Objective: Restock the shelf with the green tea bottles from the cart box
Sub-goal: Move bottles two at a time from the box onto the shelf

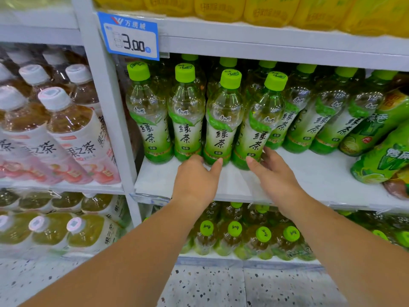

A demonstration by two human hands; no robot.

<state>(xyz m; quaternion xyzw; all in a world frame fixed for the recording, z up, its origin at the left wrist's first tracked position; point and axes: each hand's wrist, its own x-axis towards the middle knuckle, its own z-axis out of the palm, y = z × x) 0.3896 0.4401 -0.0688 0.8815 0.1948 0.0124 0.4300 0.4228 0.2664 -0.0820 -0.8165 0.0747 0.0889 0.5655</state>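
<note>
Green tea bottles with lime caps stand in rows on the white middle shelf [309, 173]. My left hand [197, 176] reaches to the base of the third front bottle [221, 120], thumb on its front and fingers at its left side. Beside it, my right hand [273, 169] holds the base of the fourth front bottle [261, 125], thumb on the left and fingers on the right. Both bottles stand upright on the shelf, level with the two front bottles [152, 120] to their left. The cart box is out of view.
A blue price tag [130, 36] reading 3.00 hangs on the upper shelf edge. Peach tea bottles [73, 138] fill the left bay past a white upright [110, 107]. Lime drink bottles [380, 160] lie at the right. More green-capped bottles [263, 235] sit below, yellow ones above.
</note>
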